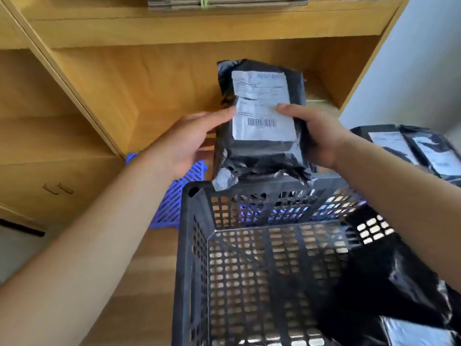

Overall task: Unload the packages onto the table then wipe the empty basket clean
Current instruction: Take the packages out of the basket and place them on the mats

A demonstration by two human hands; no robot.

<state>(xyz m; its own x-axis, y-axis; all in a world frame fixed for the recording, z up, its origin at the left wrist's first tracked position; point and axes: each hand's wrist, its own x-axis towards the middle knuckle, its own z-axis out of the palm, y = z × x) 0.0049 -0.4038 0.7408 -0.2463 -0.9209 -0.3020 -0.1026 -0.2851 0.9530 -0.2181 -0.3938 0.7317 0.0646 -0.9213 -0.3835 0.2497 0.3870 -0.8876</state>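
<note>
Midway through unloading, both hands, left hand [185, 143] and right hand [316, 136], grip a black labelled package [262, 136] above the basket [192, 258] rim; next it likely needs setting on the table beside unloaded packages [409, 146].

The black plastic mailer package with a white paper label [259, 116] has a glossy, crinkled film skin; its label is matt, creased paper with a printed barcode. The black perforated plastic basket [199, 245] near the viewer looks hard, moulded and matt, with a dull sheen on its ribs. In its right near corner lies a black glossy plastic bag [389, 278], smooth and strongly reflective. Far right, more black film packages with white paper labels [419, 148] shine likewise. The light wooden shelving unit [124, 83] shows smooth, satin grain. On the left, the blue slatted plastic mat [172, 203] looks matt.
</note>
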